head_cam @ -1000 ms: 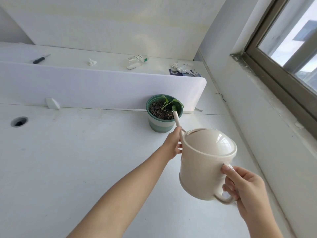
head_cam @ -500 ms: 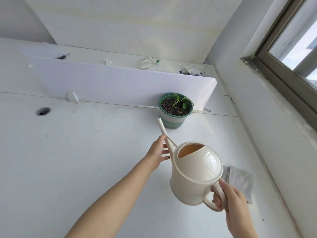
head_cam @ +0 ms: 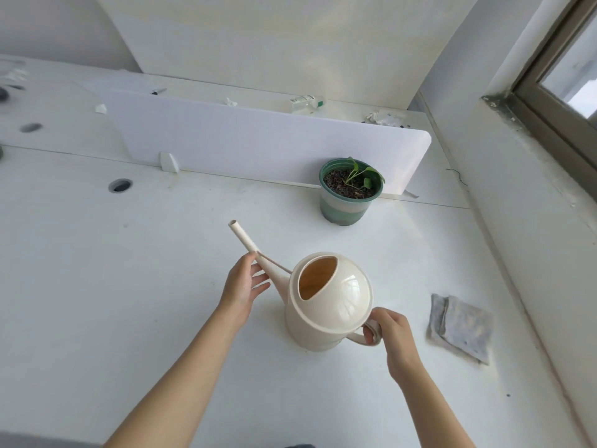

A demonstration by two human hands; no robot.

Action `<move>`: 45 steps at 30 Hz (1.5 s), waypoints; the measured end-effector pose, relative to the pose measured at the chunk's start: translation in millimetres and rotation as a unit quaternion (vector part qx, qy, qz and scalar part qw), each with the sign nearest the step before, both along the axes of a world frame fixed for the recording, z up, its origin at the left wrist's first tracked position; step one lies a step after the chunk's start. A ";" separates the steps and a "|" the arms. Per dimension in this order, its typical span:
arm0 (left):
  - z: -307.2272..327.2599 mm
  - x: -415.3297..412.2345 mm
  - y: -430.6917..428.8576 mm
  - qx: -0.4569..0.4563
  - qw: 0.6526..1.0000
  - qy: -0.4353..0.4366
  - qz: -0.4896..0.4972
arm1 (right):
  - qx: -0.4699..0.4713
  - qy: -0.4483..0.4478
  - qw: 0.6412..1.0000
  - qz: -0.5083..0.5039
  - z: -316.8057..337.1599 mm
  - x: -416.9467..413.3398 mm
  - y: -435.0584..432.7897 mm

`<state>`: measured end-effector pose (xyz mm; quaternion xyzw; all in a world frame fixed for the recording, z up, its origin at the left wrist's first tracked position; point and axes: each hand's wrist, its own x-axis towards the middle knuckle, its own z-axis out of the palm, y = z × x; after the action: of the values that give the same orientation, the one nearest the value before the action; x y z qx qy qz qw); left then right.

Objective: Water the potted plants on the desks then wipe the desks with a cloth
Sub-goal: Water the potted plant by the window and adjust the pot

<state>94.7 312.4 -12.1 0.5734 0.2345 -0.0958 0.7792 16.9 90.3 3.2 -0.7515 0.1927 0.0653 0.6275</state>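
Observation:
A cream watering can (head_cam: 326, 305) stands upright on the white desk (head_cam: 129, 286), its spout pointing up and to the left. My right hand (head_cam: 392, 334) grips the can's handle at the right. Against the base of the spout rests my left hand (head_cam: 244, 282), fingers loosely extended. A green pot with a small leafy plant (head_cam: 350, 189) stands farther back, beside the white divider panel (head_cam: 258, 140). A folded grey cloth (head_cam: 460, 326) lies flat on the desk right of the can.
The wall and window sill (head_cam: 529, 130) run along the right edge of the desk. A round cable hole (head_cam: 120, 185) is at the left. Behind the divider, a second desk holds a small bottle (head_cam: 305, 103), crumpled scraps and a pen.
The can came back from over the pot, tipped level, and now sits on the desk nearer to me. Both hands came down with it. The view has tilted lower, showing the cloth.

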 end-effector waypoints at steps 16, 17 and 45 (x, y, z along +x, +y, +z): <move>-11.6 -30.8 42.1 0.100 0.992 0.014 0.078 | 0.045 -0.006 0.992 0.117 -13.3 26.4 32.9; -12.8 -31.3 43.0 0.102 0.991 0.017 0.081 | 0.045 -0.003 0.992 0.122 -14.8 27.9 33.9; 12.4 227.9 -96.4 0.168 0.974 -0.052 -0.144 | 0.046 -0.038 0.991 -0.121 -11.8 242.3 -41.6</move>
<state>322.5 216.0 0.2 0.7278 0.1220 -0.1362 0.6610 259.2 48.7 -8.6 -0.6948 0.2545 -0.0310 0.6719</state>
